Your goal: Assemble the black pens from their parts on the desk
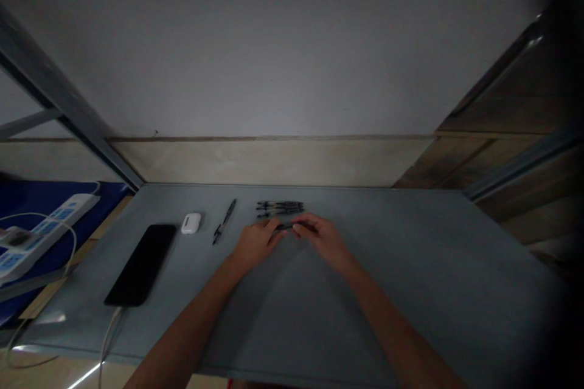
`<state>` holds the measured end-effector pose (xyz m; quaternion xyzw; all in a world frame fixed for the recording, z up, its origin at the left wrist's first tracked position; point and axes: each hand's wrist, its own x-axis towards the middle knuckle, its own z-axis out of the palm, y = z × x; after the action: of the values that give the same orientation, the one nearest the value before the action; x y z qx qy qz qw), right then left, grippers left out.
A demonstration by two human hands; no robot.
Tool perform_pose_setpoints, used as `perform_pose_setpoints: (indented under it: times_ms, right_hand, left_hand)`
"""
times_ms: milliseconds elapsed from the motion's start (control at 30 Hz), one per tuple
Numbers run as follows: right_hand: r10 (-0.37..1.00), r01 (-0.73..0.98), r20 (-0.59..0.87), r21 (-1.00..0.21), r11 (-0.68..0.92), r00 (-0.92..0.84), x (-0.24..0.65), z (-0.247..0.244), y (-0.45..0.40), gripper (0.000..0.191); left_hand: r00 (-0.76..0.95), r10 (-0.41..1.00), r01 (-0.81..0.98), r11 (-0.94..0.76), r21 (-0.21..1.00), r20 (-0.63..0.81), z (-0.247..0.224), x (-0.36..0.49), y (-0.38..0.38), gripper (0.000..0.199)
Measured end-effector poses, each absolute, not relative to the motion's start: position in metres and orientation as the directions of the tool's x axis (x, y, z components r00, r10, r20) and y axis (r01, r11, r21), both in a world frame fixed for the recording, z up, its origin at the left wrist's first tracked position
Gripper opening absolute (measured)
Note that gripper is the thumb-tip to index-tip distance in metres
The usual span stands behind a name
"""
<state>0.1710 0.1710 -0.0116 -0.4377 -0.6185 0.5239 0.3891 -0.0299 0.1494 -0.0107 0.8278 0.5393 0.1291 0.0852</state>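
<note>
Between my two hands lies a dark pen, held level just above or on the grey table. My left hand pinches its left end, and the fingers of my right hand close on its right end. Just beyond the fingers, several dark pens lie side by side in a row, pointing left to right; the nearest are partly covered by my hands. Off to the left, a single pen rests at a slant on the tabletop.
A white earbud case and a black phone with a white cable occupy the left of the grey table. Past its left edge sits a white power strip. Metal posts rise at both sides, and a wall borders the back.
</note>
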Motion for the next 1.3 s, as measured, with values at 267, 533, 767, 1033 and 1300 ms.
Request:
perform_pose_setpoints:
  times_ms: [267,533,767,1033,1300]
  right_hand:
    - [0.944,0.410,0.030,-0.896,0.172,-0.329,0.163,-0.013,0.164,0.045]
    - [0.909,0.392,0.112,-0.876,0.282,-0.402,0.166,-0.005,0.161,0.033]
    - [0.890,0.413,0.029,-0.879,0.240,-0.455,0.167,0.001,0.159,0.044]
    - [0.917,0.474,0.063,-0.841,0.261,-0.394,0.170,-0.001,0.161,0.050]
    - [0.858,0.397,0.096,-0.857,0.329,-0.504,0.169,-0.002,0.160,0.029]
  left_hand:
    - [0.441,0.895,0.852,-0.441,0.282,0.069,-0.010,-0.028,0.148,0.039]
    - [0.420,0.906,0.880,-0.420,0.220,0.049,-0.001,-0.025,0.143,0.047]
    - [0.483,0.875,0.843,-0.475,0.252,0.034,-0.001,-0.026,0.143,0.048]
    - [0.510,0.859,0.816,-0.499,0.291,0.042,0.001,-0.026,0.142,0.043]
    - [0.434,0.901,0.868,-0.424,0.260,0.021,0.000,-0.027,0.143,0.045]
